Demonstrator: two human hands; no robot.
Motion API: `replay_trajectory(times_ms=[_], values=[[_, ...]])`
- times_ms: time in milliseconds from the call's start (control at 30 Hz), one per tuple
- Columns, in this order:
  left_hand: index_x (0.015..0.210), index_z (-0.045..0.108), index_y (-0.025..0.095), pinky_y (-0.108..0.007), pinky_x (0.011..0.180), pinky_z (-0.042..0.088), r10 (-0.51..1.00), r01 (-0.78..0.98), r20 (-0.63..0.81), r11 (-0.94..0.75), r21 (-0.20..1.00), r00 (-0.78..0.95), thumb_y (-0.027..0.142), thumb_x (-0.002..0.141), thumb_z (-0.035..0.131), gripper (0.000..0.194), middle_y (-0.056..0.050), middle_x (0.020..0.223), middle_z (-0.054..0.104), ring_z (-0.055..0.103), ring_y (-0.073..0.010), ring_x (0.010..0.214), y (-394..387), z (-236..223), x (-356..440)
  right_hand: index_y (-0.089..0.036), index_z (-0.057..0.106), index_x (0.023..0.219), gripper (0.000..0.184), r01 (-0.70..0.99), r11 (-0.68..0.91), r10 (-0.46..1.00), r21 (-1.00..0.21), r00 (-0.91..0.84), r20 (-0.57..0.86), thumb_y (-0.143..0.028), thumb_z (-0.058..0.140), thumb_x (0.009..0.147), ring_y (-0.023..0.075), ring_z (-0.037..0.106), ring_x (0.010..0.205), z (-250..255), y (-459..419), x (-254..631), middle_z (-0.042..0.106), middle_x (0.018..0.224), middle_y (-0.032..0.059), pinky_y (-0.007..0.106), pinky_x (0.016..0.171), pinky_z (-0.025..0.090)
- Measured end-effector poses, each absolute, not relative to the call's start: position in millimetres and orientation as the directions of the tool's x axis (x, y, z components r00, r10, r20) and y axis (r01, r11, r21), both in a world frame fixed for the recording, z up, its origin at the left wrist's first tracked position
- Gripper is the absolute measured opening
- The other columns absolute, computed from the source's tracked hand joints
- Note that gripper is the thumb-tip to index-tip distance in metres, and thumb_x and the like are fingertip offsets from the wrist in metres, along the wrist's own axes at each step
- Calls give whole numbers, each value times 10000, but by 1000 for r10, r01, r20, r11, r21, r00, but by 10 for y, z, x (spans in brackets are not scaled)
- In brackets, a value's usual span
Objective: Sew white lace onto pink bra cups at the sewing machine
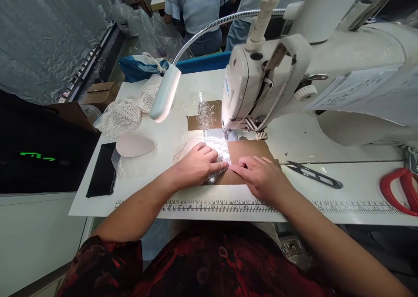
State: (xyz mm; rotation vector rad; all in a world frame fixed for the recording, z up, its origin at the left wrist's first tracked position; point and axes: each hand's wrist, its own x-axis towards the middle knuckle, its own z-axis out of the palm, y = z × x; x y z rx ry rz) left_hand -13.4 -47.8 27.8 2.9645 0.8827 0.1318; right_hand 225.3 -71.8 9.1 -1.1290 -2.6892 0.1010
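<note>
A piece of white lace fabric [219, 145] lies under the needle of the white sewing machine [243, 86], brightly lit. My left hand [197, 164] rests on it, fingers closed, the tips pinching its near right edge. From the other side my right hand [263, 177] meets that same edge, thumb and index finger closed at the fabric and the other fingers curled on the brown tape [250, 151]. The two hands' fingertips almost touch. What lies beneath the left palm is hidden.
A lamp [166, 92] on a bendy neck hangs over the table. White lace pieces [122, 116], an oval pad [135, 145] and a black phone-like object [102, 170] lie left. Thread snips [315, 175] and red-handled scissors [400, 190] lie right. A printed ruler [212, 207] runs along the front. People sit beyond.
</note>
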Motion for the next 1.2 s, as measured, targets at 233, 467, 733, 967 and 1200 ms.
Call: replay_trajectory(times_ms=[233,467,733,967,1200], values=[[1255,574,273,-354,781,318,543,538,80,-839,78,836,185,930,432,365,-61,833,561,437,-173,758,-485,279,-122,-209,666,1076,365,657,653,749,-376,-632,196,-85,395,865,167,557,807,93,-649,2311,645,897,52,279,673,391],[1231,590,258,-371,814,386,541,532,125,-841,96,832,173,906,462,360,-99,1045,594,508,-208,893,-488,266,-124,-239,656,1101,339,699,685,728,-203,-654,204,-114,428,883,163,508,735,79,-657,2220,646,860,38,284,653,318],[1233,551,117,-346,768,471,574,574,181,-816,58,798,151,902,397,367,-147,1297,546,561,-202,873,-426,240,-53,-205,668,1025,282,711,691,720,-130,-662,207,-105,470,851,172,466,735,65,-684,2183,633,857,40,297,638,258],[1255,545,71,-333,707,474,555,570,158,-818,-72,817,121,866,423,411,-163,1340,523,565,-197,815,-413,193,-23,-198,671,993,281,711,691,719,-133,-656,228,-97,453,847,167,437,706,86,-691,2170,619,824,43,293,623,228],[1203,588,62,-342,745,504,572,584,192,-812,-6,797,79,841,437,392,-144,1291,579,577,-205,850,-406,177,-29,-207,664,978,275,710,691,717,-136,-651,250,-90,458,837,161,417,700,53,-689,2173,603,812,32,283,626,210]])
